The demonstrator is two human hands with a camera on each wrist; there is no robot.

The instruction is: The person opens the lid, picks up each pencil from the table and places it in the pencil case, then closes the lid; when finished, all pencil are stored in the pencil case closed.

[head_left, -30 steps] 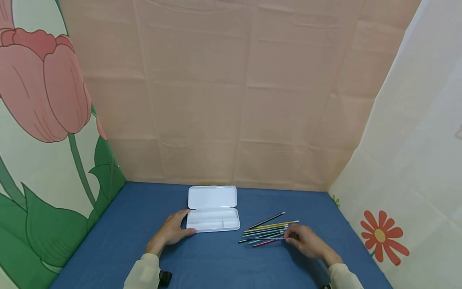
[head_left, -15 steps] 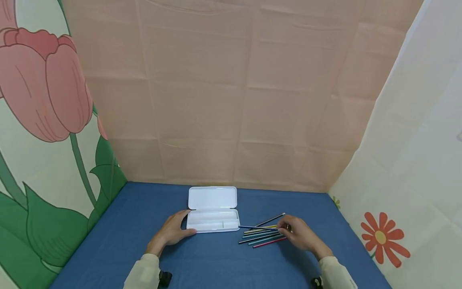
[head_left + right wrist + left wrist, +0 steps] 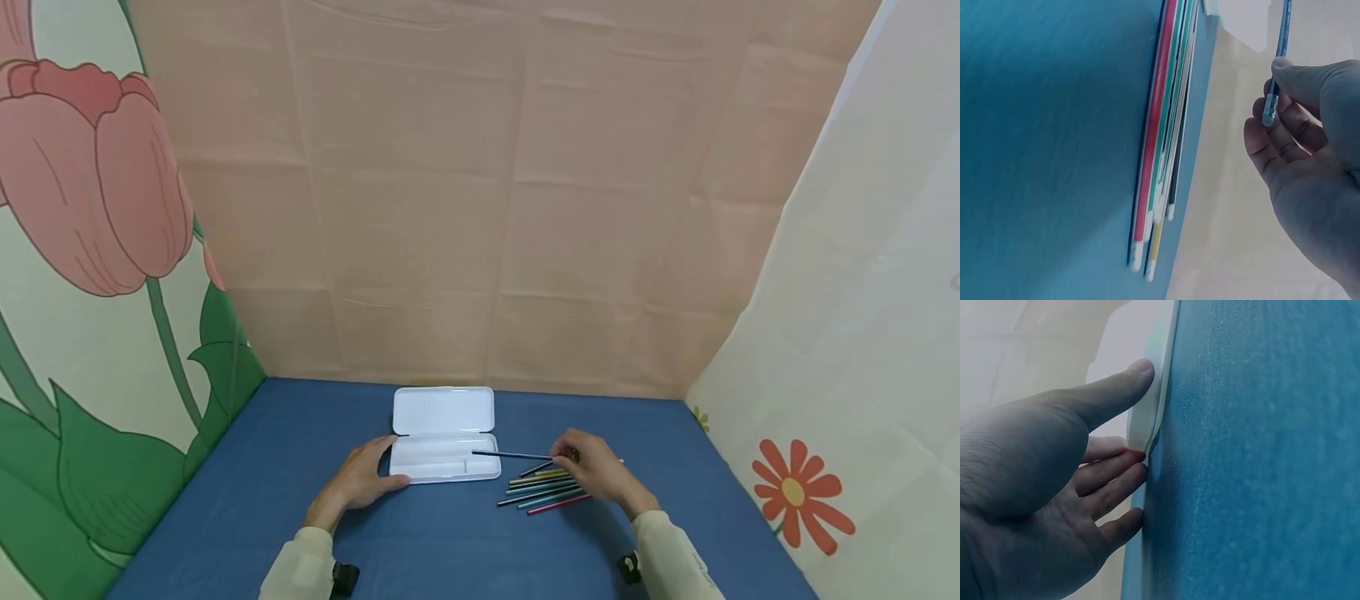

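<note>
A white pencil case [image 3: 427, 471] lies opened flat on the blue cloth, its lid [image 3: 443, 411] tipped toward the back. My left hand [image 3: 358, 475] rests at the case's left end. In the left wrist view its thumb [image 3: 1119, 394] lies along the front side, and the fairly straight fingers touch the end. My right hand [image 3: 600, 471] pinches a dark blue pencil [image 3: 512, 455] near its eraser end, between thumb and fingers. That pencil is raised, its far end above the right part of the case. Below the hand lies a pile of pencils [image 3: 542, 493].
The piled pencils, with red, green, yellow and dark barrels, lie right of the case [image 3: 1159, 119]. A small divider [image 3: 465, 467] stands inside the case. A beige cloth backdrop [image 3: 480, 250] rises behind the table [image 3: 442, 542], with printed cloths at both sides.
My right hand has lifted the blue pencil from the pile and moved it left, so its end is now over the case. The left hand stays at the case.
</note>
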